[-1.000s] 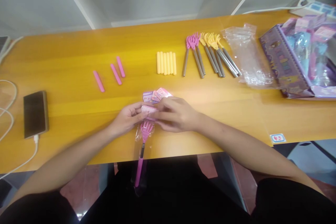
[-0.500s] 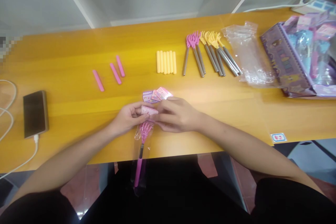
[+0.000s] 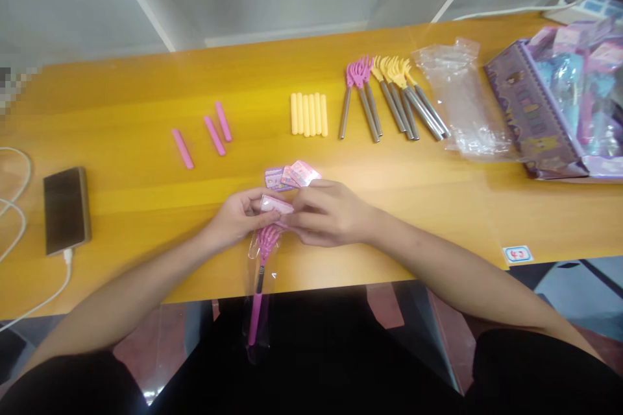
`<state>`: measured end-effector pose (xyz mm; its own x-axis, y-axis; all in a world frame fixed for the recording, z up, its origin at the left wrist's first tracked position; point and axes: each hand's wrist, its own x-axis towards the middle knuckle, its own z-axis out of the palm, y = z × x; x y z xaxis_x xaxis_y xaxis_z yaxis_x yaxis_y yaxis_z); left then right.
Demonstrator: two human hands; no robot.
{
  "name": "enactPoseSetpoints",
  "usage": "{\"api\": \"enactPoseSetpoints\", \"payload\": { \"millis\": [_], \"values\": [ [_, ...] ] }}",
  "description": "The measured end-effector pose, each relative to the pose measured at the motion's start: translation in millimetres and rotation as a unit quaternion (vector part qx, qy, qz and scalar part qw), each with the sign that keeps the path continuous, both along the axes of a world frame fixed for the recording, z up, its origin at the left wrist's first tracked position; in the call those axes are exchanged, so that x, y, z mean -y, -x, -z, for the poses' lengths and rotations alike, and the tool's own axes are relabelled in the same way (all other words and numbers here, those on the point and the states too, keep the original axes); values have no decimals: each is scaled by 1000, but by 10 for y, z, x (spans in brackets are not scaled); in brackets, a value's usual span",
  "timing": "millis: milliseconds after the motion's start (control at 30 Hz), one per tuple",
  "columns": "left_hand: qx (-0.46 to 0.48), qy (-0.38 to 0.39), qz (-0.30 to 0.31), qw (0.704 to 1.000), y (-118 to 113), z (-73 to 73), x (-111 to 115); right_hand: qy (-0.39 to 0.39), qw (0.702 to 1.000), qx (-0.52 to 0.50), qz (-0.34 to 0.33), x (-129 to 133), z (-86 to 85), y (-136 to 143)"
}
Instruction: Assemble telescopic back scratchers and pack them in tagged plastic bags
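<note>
A pink back scratcher (image 3: 256, 318) in a clear plastic bag hangs below my hands, past the table's front edge, its claw end uppermost. At the bag's top is a folded pink card (image 3: 276, 205). My left hand (image 3: 236, 217) pinches the card from the left, thumb across its front. From the right, my right hand (image 3: 333, 213) presses its fingers together at the card's right end; its fingertips are partly hidden. Just beyond my fingers lie several small printed cards (image 3: 304, 173), pink and purple.
Pink tubes (image 3: 215, 135) and a row of yellow tubes (image 3: 309, 115) lie farther back. Right of them are metal-handled scratchers (image 3: 360, 94) with pink or yellow claws, clear bags (image 3: 462, 104) and a purple display box (image 3: 525, 110). A phone (image 3: 65, 211) on a cable lies left.
The bagged back scratcher has swung slightly to the left. Both hands keep nearly the same place and grip on the card.
</note>
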<state>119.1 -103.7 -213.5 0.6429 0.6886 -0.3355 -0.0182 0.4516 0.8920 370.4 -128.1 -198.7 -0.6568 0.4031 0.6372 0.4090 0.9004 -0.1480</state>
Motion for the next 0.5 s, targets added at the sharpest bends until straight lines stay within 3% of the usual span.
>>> {"api": "enactPoseSetpoints", "payload": {
  "millis": [500],
  "values": [
    [22,-4,-18,1000,0,-3,6,6,1000,10,-8,-9,53,-42]
  ]
}}
